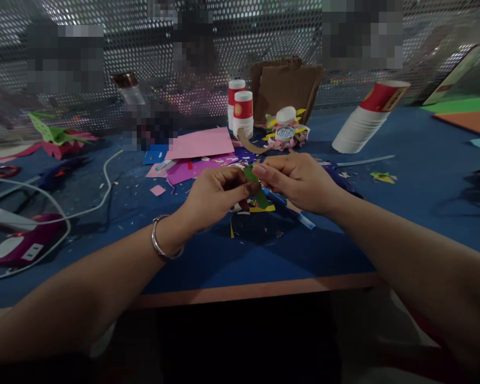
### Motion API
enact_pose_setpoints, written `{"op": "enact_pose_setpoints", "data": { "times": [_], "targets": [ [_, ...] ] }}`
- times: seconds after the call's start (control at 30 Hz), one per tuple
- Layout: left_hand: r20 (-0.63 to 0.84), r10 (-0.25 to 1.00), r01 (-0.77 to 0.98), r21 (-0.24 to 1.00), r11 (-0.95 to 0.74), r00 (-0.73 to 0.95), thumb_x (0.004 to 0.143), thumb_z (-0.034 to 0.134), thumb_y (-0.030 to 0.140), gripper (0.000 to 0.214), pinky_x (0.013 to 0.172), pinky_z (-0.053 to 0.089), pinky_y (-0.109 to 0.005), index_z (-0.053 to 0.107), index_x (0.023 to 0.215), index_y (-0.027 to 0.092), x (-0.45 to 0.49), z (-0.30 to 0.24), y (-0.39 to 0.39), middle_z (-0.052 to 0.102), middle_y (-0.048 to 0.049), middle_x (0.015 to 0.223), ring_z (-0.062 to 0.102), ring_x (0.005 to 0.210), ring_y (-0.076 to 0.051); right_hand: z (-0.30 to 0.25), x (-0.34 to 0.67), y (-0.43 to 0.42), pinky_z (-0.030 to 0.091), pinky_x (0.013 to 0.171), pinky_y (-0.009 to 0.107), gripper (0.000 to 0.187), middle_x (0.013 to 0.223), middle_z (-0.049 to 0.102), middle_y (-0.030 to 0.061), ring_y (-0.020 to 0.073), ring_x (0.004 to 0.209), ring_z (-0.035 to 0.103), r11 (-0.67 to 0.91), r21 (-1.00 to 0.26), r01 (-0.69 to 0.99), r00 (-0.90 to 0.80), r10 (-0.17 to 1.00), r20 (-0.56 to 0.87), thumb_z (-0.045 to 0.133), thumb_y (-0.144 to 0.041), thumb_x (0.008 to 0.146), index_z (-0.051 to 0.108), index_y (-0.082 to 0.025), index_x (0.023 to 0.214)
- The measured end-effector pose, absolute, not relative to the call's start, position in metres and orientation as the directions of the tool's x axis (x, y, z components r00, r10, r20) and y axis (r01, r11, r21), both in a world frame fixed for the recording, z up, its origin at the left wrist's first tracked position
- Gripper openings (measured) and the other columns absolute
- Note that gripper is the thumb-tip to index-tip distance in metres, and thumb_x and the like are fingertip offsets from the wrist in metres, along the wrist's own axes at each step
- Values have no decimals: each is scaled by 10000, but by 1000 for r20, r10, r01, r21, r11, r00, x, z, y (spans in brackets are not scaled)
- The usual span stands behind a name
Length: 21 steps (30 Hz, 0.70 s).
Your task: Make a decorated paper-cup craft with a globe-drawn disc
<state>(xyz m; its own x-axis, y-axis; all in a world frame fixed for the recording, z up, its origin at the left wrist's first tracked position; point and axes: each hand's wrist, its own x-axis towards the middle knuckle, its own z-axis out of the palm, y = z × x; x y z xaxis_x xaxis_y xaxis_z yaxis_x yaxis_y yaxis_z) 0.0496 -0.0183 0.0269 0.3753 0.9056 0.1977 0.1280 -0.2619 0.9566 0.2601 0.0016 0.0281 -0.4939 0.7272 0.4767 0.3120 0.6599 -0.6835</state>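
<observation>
Both of my hands meet over the middle of a blue table [408, 181]. My left hand [214, 194], with a metal bangle on its wrist, pinches one end of a small green paper strip [257, 191]. My right hand [300, 178] pinches the strip's upper end with fingers curled. The strip hangs between them, just above yellow and coloured paper scraps [263, 209]. A light blue stick-like thing [300, 216] lies on the table under my right hand.
Pink and purple paper sheets [202, 144] lie behind my hands. Red-and-white paper cups [243, 112] stand at the back, and a stack of cups [364, 125] lies tilted at right. A decorated cup craft [286, 130], a brown bag [286, 85], a white cable [104, 181] and a glue gun [20, 245] are around.
</observation>
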Motion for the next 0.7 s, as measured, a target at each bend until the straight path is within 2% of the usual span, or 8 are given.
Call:
{"op": "enact_pose_setpoints", "data": {
  "times": [0.1, 0.23, 0.37, 0.43, 0.5, 0.6, 0.7],
  "targets": [
    [155, 910, 81, 976, -201, 384, 777, 956, 447, 363, 524, 440, -246, 721, 751, 172, 50, 25, -17, 702, -12, 636, 631, 537, -115, 28, 259, 1, 272, 565, 322, 720, 617, 438, -31, 111, 585, 381, 627, -724, 289, -462, 753, 468, 534, -857, 978, 515, -215, 652],
    [105, 909, 29, 991, -127, 404, 788, 936, 344, 312, 526, 453, -216, 681, 783, 164, 52, 23, -16, 685, 8, 656, 684, 558, -106, 26, 259, 4, 227, 533, 311, 689, 618, 397, -39, 107, 580, 335, 555, -801, 226, -378, 807, 453, 630, -847, 933, 517, -220, 668],
    [-2, 888, -45, 999, 26, 461, 858, 750, 186, 96, 537, 474, -197, 677, 916, 166, 54, 27, -18, 756, 1, 791, 740, 592, -107, 23, 257, 6, 198, 507, 298, 672, 577, 349, -69, 87, 532, 282, 468, -874, 132, -398, 832, 386, 663, -832, 922, 532, -218, 682],
    [-49, 878, -52, 995, 84, 477, 855, 657, 124, 74, 551, 486, -199, 672, 916, 164, 55, 30, -21, 757, 1, 791, 746, 592, -105, 23, 256, 6, 218, 502, 292, 651, 571, 360, -81, 80, 518, 283, 421, -904, 71, -445, 824, 349, 711, -823, 891, 573, -212, 711],
    [-49, 873, -30, 997, 73, 485, 837, 642, 100, 69, 561, 491, -204, 669, 864, 157, 56, 31, -23, 742, 4, 768, 741, 592, -102, 23, 254, 4, 256, 511, 288, 615, 592, 432, -76, 78, 527, 317, 397, -917, 29, -486, 808, 334, 780, -789, 854, 626, -202, 757],
    [-5, 879, 77, 996, -36, 478, 853, 679, 138, 36, 565, 483, -226, 674, 823, 156, 56, 28, -22, 729, -4, 738, 723, 594, -109, 24, 254, 5, 319, 550, 286, 561, 678, 573, -40, 89, 588, 410, 408, -912, 37, -488, 804, 340, 863, -718, 818, 679, -188, 811],
    [76, 882, 155, 974, -166, 465, 848, 752, 204, 99, 579, 466, -243, 678, 795, 165, 53, 23, -19, 710, -6, 695, 663, 597, -108, 23, 256, 8, 367, 600, 283, 534, 726, 589, -28, 99, 655, 462, 454, -888, 69, -443, 812, 380, 915, -661, 792, 671, -187, 792]
  ]
}}
